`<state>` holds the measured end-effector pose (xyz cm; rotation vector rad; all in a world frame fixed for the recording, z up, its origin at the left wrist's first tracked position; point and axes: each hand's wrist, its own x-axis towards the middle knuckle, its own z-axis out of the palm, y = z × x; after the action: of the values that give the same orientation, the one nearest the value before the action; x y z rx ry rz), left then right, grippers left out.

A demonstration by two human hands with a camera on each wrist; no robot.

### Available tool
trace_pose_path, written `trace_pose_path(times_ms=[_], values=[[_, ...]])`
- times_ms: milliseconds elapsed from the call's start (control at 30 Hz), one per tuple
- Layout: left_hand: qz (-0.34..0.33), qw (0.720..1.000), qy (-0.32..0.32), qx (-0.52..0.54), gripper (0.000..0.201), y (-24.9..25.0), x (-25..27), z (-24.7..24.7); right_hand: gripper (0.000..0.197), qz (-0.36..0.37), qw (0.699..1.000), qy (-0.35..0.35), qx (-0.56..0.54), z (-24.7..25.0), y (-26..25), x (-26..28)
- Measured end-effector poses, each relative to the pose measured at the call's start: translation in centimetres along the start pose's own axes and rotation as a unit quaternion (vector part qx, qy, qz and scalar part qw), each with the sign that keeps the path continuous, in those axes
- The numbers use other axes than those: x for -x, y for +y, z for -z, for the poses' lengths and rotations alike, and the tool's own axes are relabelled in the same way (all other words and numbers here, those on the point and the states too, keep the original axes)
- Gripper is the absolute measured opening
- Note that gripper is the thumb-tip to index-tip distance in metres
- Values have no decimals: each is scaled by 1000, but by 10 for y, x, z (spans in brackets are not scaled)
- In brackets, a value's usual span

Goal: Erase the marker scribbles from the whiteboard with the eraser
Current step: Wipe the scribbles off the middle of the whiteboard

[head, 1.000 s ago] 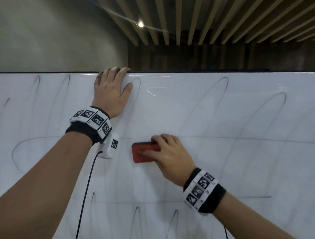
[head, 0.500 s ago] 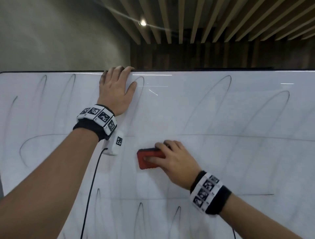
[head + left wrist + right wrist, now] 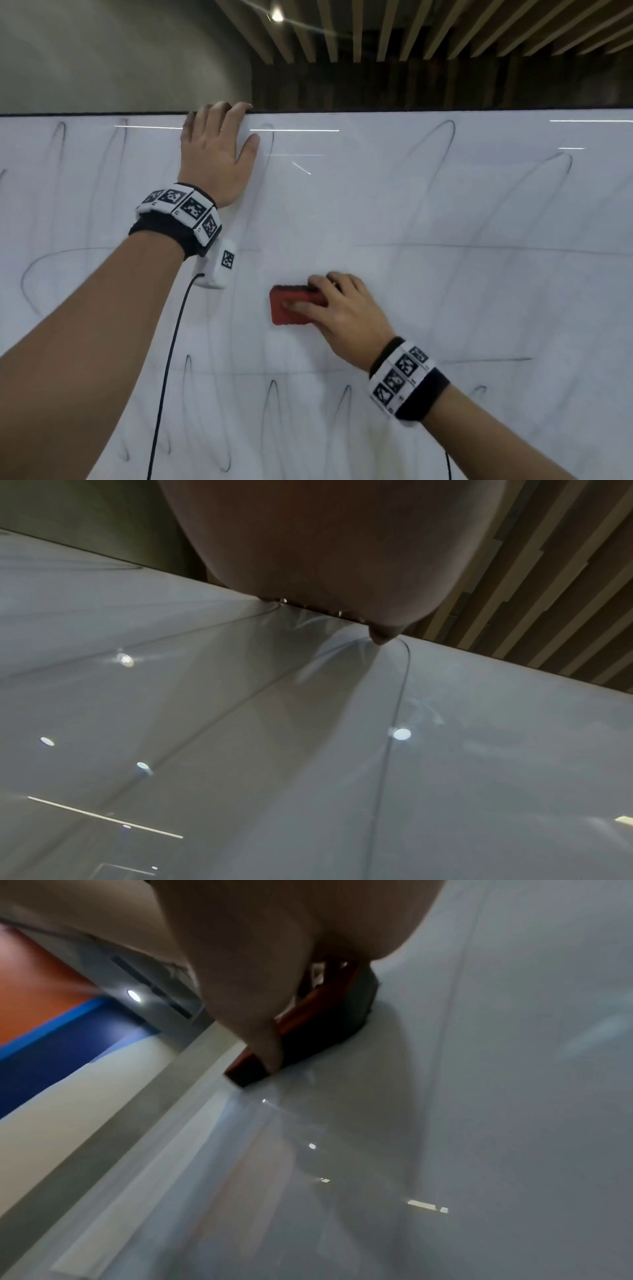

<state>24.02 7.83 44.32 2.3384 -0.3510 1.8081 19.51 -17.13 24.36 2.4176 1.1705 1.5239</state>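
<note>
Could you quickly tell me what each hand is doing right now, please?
Left hand: open, flat against the whiteboard, fingertips over its top edge.
Right hand: gripping the red eraser, pressing it on the board.

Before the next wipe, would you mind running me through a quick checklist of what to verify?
1. Right hand grips the eraser: ok.
2. Eraser's dark pad flat on the whiteboard: ok, as the right wrist view shows.
3. Left hand braces the board, fingers over its top edge: ok.
4. Scribbles gone: not ok; loops remain across the board.
5. Cable clear of the eraser's path: ok, it hangs to its left.
6. Pad clean enough: cannot tell.
</note>
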Motion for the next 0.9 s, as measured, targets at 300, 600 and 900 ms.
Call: trace_pose_path(times_ms=[300, 600, 900], values=[[47, 997, -33, -51, 77, 31, 6, 3, 59, -329, 911, 242, 63, 110, 119, -88], [63, 995, -41, -60, 92, 36, 10, 3, 42, -91, 991, 100, 21, 66, 77, -34], [73, 995, -47, -43, 90, 40, 12, 5, 56, -265, 937, 224, 29, 91, 110, -41]])
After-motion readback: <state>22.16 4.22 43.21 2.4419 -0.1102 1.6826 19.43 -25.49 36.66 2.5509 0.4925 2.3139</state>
